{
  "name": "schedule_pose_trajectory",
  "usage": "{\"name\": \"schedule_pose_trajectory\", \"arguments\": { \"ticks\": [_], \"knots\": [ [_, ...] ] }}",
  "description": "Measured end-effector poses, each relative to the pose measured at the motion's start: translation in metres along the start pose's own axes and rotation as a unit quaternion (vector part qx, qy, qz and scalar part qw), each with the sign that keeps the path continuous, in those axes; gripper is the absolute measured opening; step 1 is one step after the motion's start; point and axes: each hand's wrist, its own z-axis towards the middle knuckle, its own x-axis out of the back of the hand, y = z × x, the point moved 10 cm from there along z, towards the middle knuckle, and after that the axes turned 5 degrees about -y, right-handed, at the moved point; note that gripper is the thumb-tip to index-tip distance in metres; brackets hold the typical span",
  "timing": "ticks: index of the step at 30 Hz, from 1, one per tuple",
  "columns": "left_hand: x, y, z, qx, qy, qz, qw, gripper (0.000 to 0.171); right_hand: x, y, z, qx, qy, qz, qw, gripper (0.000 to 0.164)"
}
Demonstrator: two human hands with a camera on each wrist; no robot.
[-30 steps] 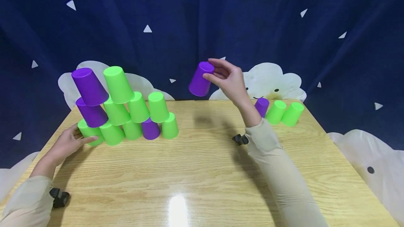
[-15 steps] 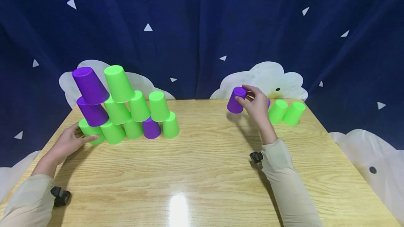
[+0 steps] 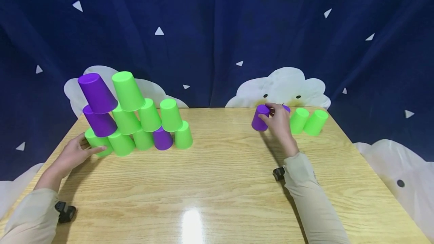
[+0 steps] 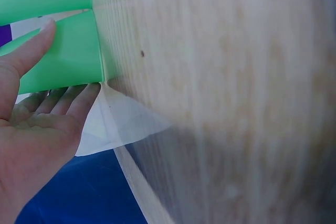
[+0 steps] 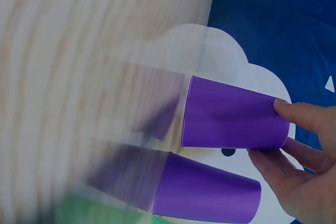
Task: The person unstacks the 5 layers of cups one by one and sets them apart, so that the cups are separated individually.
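My left hand (image 3: 72, 153) holds the lower-left green cup (image 3: 104, 147) at the end of a stack of upside-down cups. In the left wrist view its thumb (image 4: 32, 50) lies across that green cup (image 4: 68, 51) and the fingertips are on the other side. The stack has three rows, with a purple cup (image 3: 97, 94) and a green cup (image 3: 128, 92) on top. My right hand (image 3: 280, 121) pinches an upside-down purple cup (image 3: 259, 119) near its closed end, its rim right at the tabletop. Beside it stands another purple cup (image 5: 207, 190), mostly hidden by the hand in the head view.
Two upside-down green cups (image 3: 298, 121) stand to the right of my right hand. The wooden table (image 3: 217, 176) ends at a dark blue curtain (image 3: 190, 40) with white cloud shapes. Between the stack and the right-hand cups lies bare wood.
My right hand has carried the purple cup from mid-air at the centre rightward and down to the tabletop, beside the other purple cup. The left hand and the stack stay in place.
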Motion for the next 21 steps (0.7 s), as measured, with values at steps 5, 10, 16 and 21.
{"name": "schedule_pose_trajectory", "arguments": {
  "ticks": [5,10,16,21],
  "knots": [
    [-0.0003,0.0006,0.0002,0.001,-0.003,0.001,1.0,0.075,-0.0012,0.0052,0.001,-0.003,-0.001,-0.001,1.0,0.047],
    [-0.0011,0.0026,-0.0002,-0.001,-0.003,-0.001,1.0,0.075,-0.0011,0.0084,0.002,-0.01,-0.004,-0.003,1.0,0.047],
    [-0.0027,0.0019,-0.0003,0.004,-0.01,-0.008,0.9999,0.077,-0.0005,0.0086,0.0024,-0.009,-0.009,-0.021,1.0,0.047],
    [-0.0026,0.0009,-0.0007,0.006,-0.011,-0.012,0.9998,0.079,0.0061,0.0022,0.0024,0.006,0.01,-0.043,0.999,0.046]
  ]
}}
